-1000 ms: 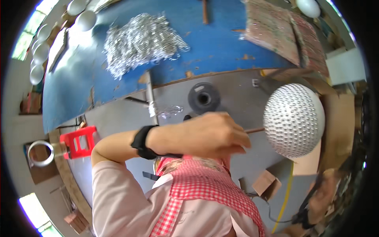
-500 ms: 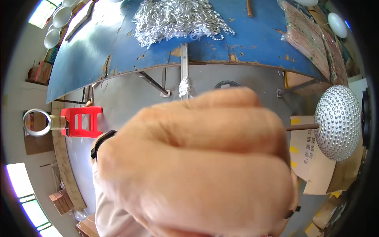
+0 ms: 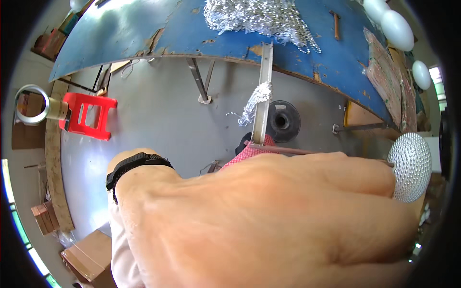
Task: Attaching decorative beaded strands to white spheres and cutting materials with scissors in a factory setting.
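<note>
My left hand [image 3: 269, 216] fills the lower middle, very near and back upward, with a black band [image 3: 139, 165] round its wrist. Its fingers curl under toward the right, so their tips and anything in them are hidden. At those fingers' right side is an egg shape covered in silver beads [image 3: 410, 165]; the short visible bit of its brown stick runs in behind the fingers. Which hand has the stick, I cannot tell. My right hand is out of sight. Beyond my left hand, a metal bar [image 3: 263, 93] reaches out from the table, a silver bead strand [image 3: 257, 101] wrapped on it.
The worn blue table [image 3: 182, 29] bears a heap of silver bead strands [image 3: 254, 21] and a hammer [image 3: 336, 26]. Below are a black spool [image 3: 283, 121], a red stool [image 3: 91, 115] and a cardboard box [image 3: 91, 254]. Several white eggs [image 3: 397, 30] line the right.
My left hand has shifted right and lower, and its wrist band shows more. The view has turned, bringing the spool and hammer into fuller sight. The beaded egg shape appears slightly lower and smaller.
</note>
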Demonstrator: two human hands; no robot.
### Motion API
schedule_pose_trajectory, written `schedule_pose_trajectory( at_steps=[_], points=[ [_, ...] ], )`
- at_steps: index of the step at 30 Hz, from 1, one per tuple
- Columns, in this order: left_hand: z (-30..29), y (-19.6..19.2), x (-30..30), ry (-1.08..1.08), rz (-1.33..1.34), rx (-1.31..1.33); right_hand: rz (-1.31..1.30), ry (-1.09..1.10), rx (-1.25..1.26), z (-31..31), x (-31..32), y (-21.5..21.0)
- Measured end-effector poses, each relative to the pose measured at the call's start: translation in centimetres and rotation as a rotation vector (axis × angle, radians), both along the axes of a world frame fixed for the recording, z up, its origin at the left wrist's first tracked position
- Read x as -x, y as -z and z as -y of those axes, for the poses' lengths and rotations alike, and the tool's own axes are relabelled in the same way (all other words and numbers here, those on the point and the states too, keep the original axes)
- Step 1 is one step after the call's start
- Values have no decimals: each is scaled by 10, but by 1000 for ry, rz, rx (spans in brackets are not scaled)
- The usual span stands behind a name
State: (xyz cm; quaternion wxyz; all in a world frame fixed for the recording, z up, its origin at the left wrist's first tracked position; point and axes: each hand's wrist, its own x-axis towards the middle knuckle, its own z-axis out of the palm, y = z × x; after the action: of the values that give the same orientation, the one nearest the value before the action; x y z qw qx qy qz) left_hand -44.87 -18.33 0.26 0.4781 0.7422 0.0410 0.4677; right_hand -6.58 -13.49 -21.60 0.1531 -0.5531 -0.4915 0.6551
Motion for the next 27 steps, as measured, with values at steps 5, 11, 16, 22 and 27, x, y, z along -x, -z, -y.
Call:
schedule_pose_trajectory(
  at_steps=[5, 11, 16, 22, 27],
  points=[
    [9, 47, 42, -243, 27, 140, 37, -23, 30, -13, 28, 18],
    [-84, 297, 83, -948, -148, 898, 41, -55, 93, -16, 45, 30],
    [-124, 514, 29, -1039, -675, 905, 17, -75, 170, -15, 58, 47],
    [-124, 523, -8, -1162, -672, 784, 106, -152, 166, -5, 71, 63],
    [-47, 451, 10, -667, 137, 1493, 222, -490, 17, 0, 85, 56]
  ],
)
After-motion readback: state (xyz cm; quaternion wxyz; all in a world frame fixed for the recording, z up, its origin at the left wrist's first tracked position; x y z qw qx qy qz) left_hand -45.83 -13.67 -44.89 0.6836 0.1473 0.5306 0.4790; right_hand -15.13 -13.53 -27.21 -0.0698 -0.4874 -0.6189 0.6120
